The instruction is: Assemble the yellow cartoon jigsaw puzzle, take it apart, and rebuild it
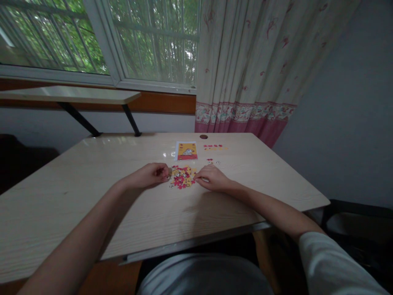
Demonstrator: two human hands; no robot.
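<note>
A loose pile of small red, yellow and white jigsaw puzzle pieces (pixel 181 180) lies mid-table. My left hand (pixel 153 174) rests at the pile's left edge, its fingers curled in; what they hold, if anything, is hidden. From the right, my right hand (pixel 213 178) reaches to the pile with thumb and forefinger pinched on a puzzle piece at its edge. Behind the pile lies a picture card (pixel 186 151) in yellow and red with a white figure. Red pieces (pixel 213 146) are set out in a row to the card's right, with yellow ones just below.
A few more pieces (pixel 210 160) lie between the row and my right hand. The pale wooden table (pixel 147 225) has a round cable hole (pixel 204 137) at the back. A raised shelf (pixel 92 95) stands back left, below the window; a curtain (pixel 242 61) hangs behind.
</note>
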